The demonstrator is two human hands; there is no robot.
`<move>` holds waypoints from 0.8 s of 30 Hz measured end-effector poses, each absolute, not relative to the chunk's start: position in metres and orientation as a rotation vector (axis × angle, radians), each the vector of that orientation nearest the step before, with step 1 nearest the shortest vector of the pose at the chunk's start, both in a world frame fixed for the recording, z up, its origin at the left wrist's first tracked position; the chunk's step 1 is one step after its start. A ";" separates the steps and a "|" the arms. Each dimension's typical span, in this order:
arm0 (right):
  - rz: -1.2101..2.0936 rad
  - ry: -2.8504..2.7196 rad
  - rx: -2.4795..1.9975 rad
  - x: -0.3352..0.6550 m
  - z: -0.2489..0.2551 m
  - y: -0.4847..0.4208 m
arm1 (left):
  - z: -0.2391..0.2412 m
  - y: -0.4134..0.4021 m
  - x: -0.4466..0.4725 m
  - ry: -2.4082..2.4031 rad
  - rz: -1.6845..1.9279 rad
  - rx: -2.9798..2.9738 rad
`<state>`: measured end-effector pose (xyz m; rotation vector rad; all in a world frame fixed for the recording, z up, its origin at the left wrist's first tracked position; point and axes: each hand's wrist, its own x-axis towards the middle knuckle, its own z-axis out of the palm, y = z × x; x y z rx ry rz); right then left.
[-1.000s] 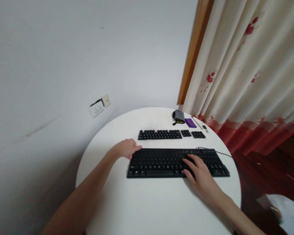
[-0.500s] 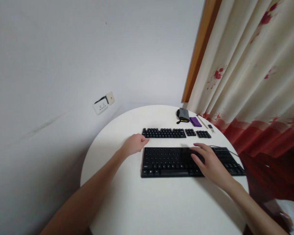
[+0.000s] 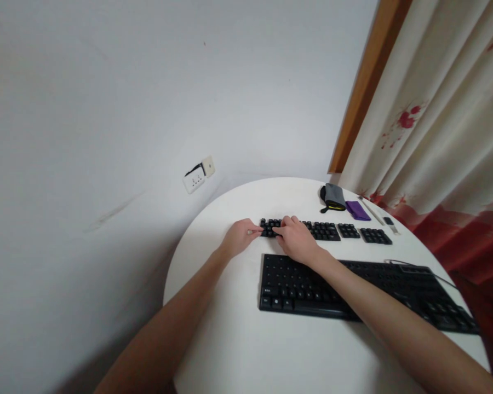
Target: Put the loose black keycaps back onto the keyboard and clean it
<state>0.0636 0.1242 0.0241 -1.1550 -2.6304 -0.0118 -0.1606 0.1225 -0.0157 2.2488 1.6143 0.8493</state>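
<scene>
Loose black keycaps lie in rows behind a black keyboard on the round white table. My left hand is at the left end of the rows, thumb and fingers pressed together against the outermost keycaps. Whatever sits between its fingertips is too small to make out. My right hand reaches over the keyboard to the same rows, fingers curled down on a keycap just right of my left hand. Its fingertips are partly hidden. The keyboard's bottom row and part of the row above bear caps at the left; its upper left looks bare of them.
Two smaller keycap blocks, a middle one and a right one, continue the row. Behind them lie a grey and black pouch, a purple cloth, a thin brush-like stick and a small dark-and-clear item.
My right hand has left the keyboard and moved left and away to the keycap rows. My left hand stays at their left end, now pointing into them. The view has turned left.
</scene>
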 end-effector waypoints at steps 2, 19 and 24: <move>-0.085 -2.696 -1.136 0.058 0.019 0.128 | -0.017 0.122 -0.161 1.618 0.835 2.239; -0.014 -2.744 -1.111 0.042 0.018 0.118 | -0.009 0.114 -0.156 1.638 0.598 2.303; 0.167 -2.503 -1.029 0.061 0.023 0.101 | -0.001 0.107 -0.151 1.693 0.588 2.244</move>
